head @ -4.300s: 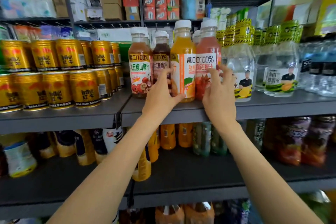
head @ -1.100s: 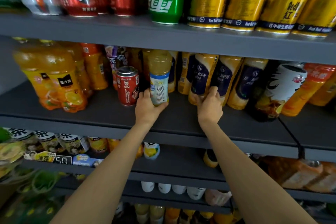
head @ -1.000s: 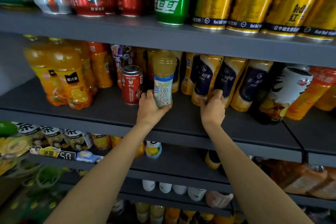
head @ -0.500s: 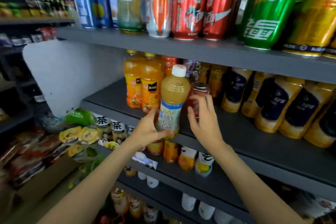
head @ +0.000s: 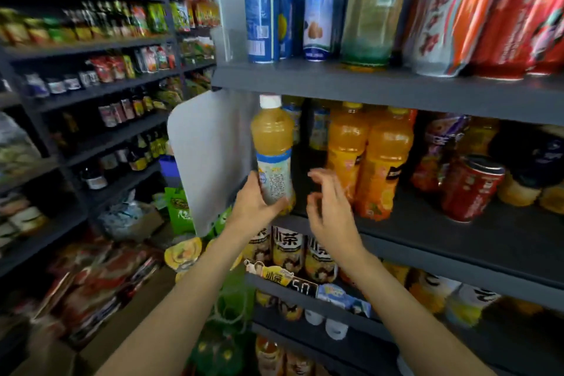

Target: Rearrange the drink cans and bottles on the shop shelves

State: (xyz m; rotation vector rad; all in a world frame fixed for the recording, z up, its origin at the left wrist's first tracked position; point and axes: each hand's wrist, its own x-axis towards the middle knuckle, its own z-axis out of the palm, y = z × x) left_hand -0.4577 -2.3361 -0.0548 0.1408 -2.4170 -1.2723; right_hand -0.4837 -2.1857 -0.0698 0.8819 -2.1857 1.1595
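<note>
The left hand [head: 254,207] grips a juice bottle [head: 273,149] round its lower part, fingers and thumb curled about the pale label. The bottle has a white cap, holds cloudy yellow-orange drink, and stands nearly upright at the left end of the grey middle shelf [head: 457,241], its base at the shelf's near edge; whether it rests on the shelf cannot be told, as the hand covers the bottom. Just left of it hangs a pale grey end panel [head: 207,156] closing off the shelf's side.

The right hand [head: 331,207] hovers just right of the bottle, apart from it, fingers spread and loosely bent, holding nothing. It is blurred by motion.

Right of that hand, two orange juice bottles [head: 369,159] with yellow caps stand side by side on the same shelf. Further right stands a red can [head: 471,189], with more bottles behind and beyond it, too blurred to name.

On the shelf above [head: 366,85], tall blue cans [head: 262,6] stand at the left, a clear greenish bottle [head: 374,3] beside them, and red and orange cans [head: 488,15] to the right.

Below, a row of tea bottles [head: 288,249] with dark characters on white labels stands on the lower shelf, behind a price strip [head: 302,285]. Far left, dark racks [head: 91,76] carry packets and small bottles
</note>
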